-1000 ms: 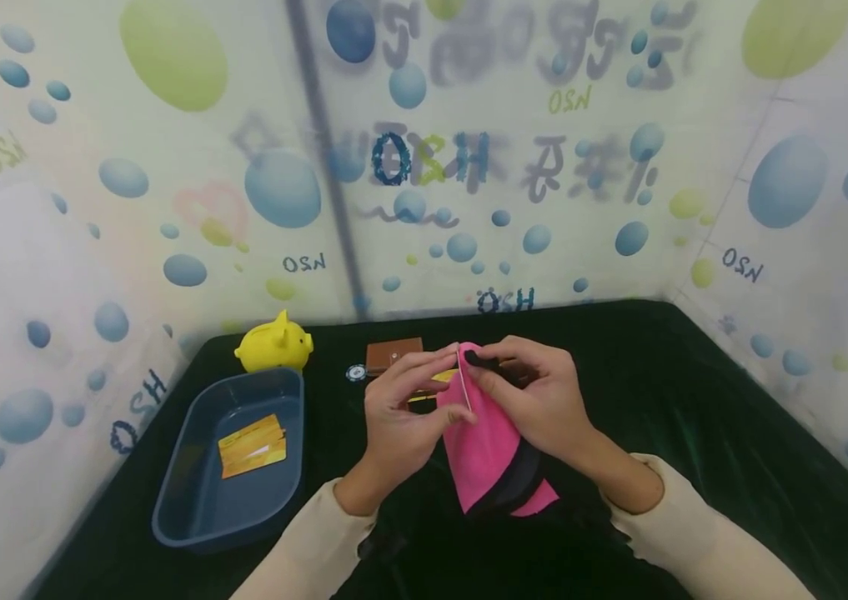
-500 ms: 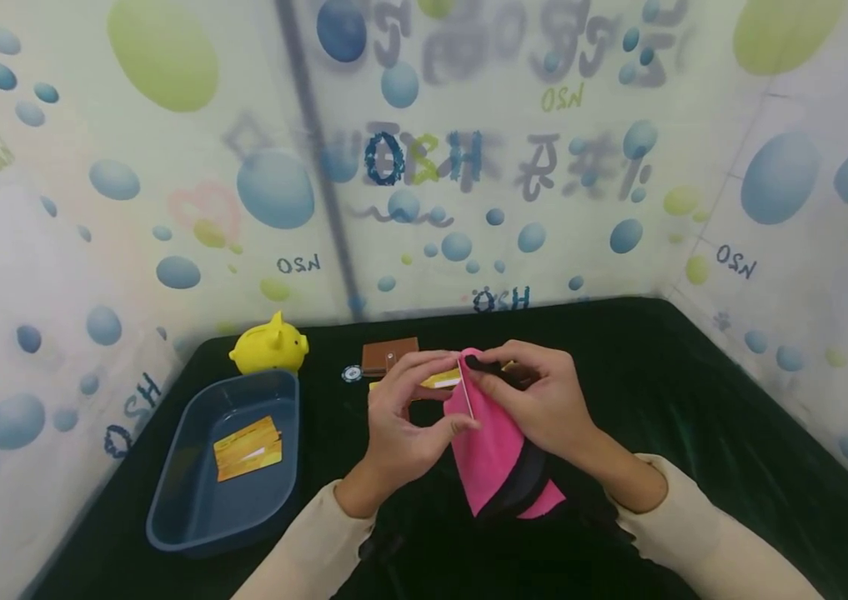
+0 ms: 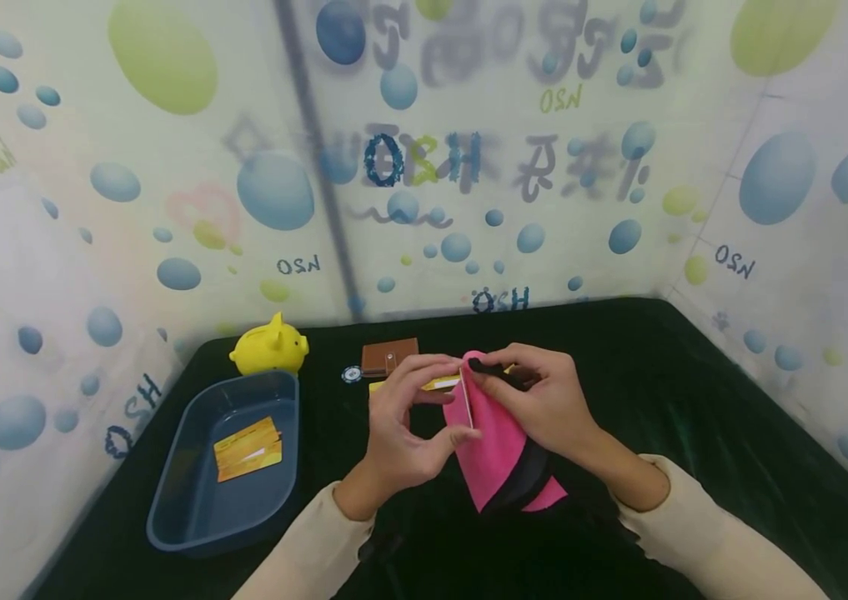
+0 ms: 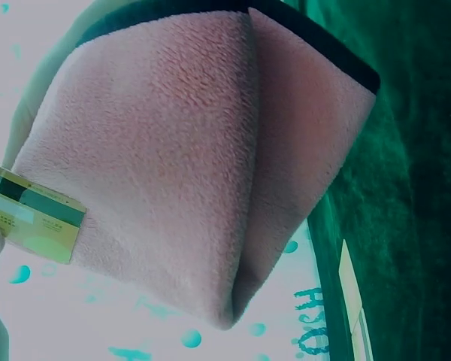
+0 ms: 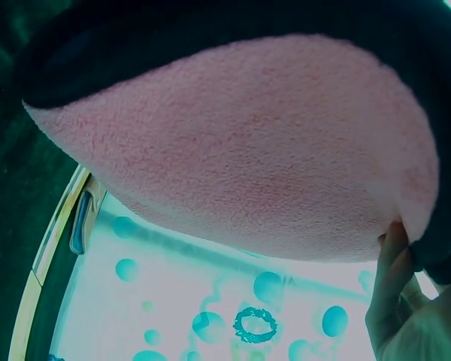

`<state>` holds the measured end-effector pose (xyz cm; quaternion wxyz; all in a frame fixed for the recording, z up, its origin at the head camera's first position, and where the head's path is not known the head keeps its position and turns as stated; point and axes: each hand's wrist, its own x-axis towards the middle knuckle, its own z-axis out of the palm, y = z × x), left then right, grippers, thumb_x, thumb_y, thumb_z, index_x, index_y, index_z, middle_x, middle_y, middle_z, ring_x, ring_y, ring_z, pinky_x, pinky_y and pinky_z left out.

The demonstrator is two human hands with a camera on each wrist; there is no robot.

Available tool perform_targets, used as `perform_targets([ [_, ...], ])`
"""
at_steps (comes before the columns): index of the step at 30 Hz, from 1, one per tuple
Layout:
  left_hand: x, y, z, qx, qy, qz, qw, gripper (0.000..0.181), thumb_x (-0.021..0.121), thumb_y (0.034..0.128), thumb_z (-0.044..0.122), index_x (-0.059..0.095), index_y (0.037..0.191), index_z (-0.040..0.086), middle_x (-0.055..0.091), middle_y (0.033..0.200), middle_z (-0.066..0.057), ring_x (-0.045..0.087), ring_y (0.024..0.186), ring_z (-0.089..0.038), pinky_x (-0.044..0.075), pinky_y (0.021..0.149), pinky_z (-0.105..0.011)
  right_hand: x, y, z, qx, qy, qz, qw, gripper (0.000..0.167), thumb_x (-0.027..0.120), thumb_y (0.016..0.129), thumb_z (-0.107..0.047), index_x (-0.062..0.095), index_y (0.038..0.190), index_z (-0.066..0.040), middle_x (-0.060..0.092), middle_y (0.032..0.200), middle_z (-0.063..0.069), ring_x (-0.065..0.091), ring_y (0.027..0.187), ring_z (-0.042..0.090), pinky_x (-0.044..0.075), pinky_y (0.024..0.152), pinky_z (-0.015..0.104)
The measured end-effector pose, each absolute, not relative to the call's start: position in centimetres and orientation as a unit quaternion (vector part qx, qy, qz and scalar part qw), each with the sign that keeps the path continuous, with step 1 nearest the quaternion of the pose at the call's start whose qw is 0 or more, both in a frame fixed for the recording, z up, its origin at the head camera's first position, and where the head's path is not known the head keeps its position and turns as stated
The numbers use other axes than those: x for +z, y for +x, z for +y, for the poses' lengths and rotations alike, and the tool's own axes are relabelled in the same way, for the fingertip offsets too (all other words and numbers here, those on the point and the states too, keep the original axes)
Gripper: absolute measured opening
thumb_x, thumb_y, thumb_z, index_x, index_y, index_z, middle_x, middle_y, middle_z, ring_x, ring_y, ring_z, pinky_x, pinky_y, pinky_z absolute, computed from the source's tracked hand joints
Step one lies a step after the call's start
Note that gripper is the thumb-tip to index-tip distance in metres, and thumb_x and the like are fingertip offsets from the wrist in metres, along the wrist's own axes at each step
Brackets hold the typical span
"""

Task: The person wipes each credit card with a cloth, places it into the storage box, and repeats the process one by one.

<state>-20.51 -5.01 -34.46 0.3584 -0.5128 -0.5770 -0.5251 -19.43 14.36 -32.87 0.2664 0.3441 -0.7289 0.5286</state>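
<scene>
In the head view the left hand (image 3: pixel 410 425) pinches a thin card (image 3: pixel 466 398), seen edge-on, between its fingers and thumb. The card lies against a pink cloth (image 3: pixel 494 442) with a black border. The right hand (image 3: pixel 553 400) pinches the cloth's top edge. In the left wrist view the card (image 4: pixel 45 222) shows a dark stripe and touches the fuzzy cloth (image 4: pixel 158 150), a fingertip on its lower side. The right wrist view shows fingers of the right hand (image 5: pixel 410 301) on the corner of the cloth (image 5: pixel 270 150).
A blue tray (image 3: pixel 168 500) holding yellow cards (image 3: pixel 248 450) stands at the left, a yellow piggy bank (image 3: pixel 269 346) behind it. Beyond the left hand are a brown wallet (image 3: pixel 386 356), a round chip (image 3: pixel 352 374) and yellow cards (image 3: pixel 442 383) on the dark tablecloth.
The head view has shifted slightly. Both hands keep hold of the card and the cloth; the left thumb sits slightly lower, and the cloth's lower end has moved a little to the right.
</scene>
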Motion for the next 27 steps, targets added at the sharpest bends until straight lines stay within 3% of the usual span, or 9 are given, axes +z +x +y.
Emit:
perform_targets([
  [27,-33.88,-20.00,-5.04,-0.533,-0.525,-0.549,0.371,0.056,0.074,0.0888,0.035,0.057,0.115,-0.011,0.061,0.111,-0.023,0.065,0.098,-0.030,0.060,0.077,-0.035,-33.43,-20.11,14.90,0.515,0.327,-0.748,0.262,0.023,0.075,0.084,0.004,0.075,0.105,-0.004,0.075,0.096,0.007,0.065,0.066,0.012,0.054,0.049,0.026],
])
